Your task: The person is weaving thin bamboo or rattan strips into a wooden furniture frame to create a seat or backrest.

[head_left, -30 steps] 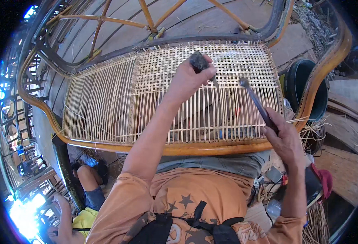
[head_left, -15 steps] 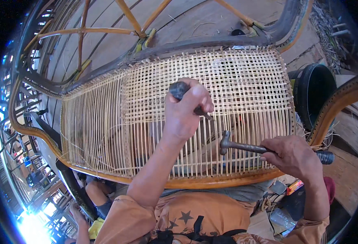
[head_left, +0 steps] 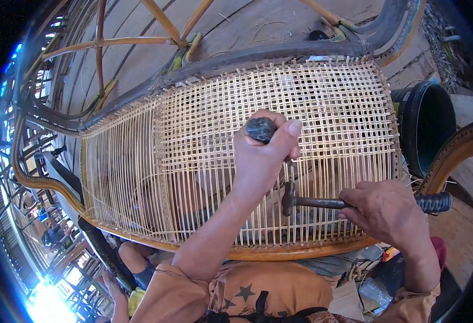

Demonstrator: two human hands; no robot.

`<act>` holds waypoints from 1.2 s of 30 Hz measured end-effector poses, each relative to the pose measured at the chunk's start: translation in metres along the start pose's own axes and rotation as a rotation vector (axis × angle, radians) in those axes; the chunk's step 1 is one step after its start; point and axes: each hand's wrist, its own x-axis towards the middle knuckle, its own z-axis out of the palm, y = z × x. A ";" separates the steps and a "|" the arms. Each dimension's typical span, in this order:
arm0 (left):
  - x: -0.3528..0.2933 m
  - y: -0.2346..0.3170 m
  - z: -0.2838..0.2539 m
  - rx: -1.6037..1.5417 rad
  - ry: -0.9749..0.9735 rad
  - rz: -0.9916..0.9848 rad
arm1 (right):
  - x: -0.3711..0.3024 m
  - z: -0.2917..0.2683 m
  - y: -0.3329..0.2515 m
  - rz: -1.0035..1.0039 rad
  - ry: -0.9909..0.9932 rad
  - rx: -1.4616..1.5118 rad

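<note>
A cane panel [head_left: 204,107] lies before me, stretched over a curved rattan frame [head_left: 295,251]. Its far right part is closely woven; the near strands run lengthwise with open gaps. My left hand [head_left: 263,161] is closed around a pointed hand tool [head_left: 260,130] with a dark wrapped handle. The butt of that handle faces up, and most of its metal shaft is hidden under the hand. In my right hand [head_left: 384,210] is a hammer [head_left: 317,203], gripped along its handle. The hammer's head hovers over the loose strands, just below my left hand; whether it touches anything is unclear.
A dark bucket [head_left: 434,126] stands beyond the panel's right end, near a curved frame arm [head_left: 454,156]. Rattan poles [head_left: 123,41] cross at the far side. Another person's knee [head_left: 133,255] shows at lower left. A clear plastic bottle [head_left: 373,293] lies at lower right.
My left hand has moved right and slightly nearer, and its tool's butt has turned upward. The hammer head has shifted a little left and nearer me. The whole view has shifted slightly.
</note>
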 end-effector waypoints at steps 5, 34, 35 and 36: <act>0.002 -0.011 0.005 0.066 -0.028 0.098 | 0.003 0.000 0.001 -0.039 -0.084 -0.036; 0.008 -0.014 0.025 -0.020 -0.022 0.053 | -0.007 0.007 0.015 0.000 0.045 0.019; 0.008 -0.016 0.026 -0.023 -0.014 0.042 | -0.007 0.006 0.016 0.008 0.023 0.012; 0.008 -0.016 0.026 0.061 -0.008 0.043 | -0.006 0.005 0.018 0.038 0.073 0.015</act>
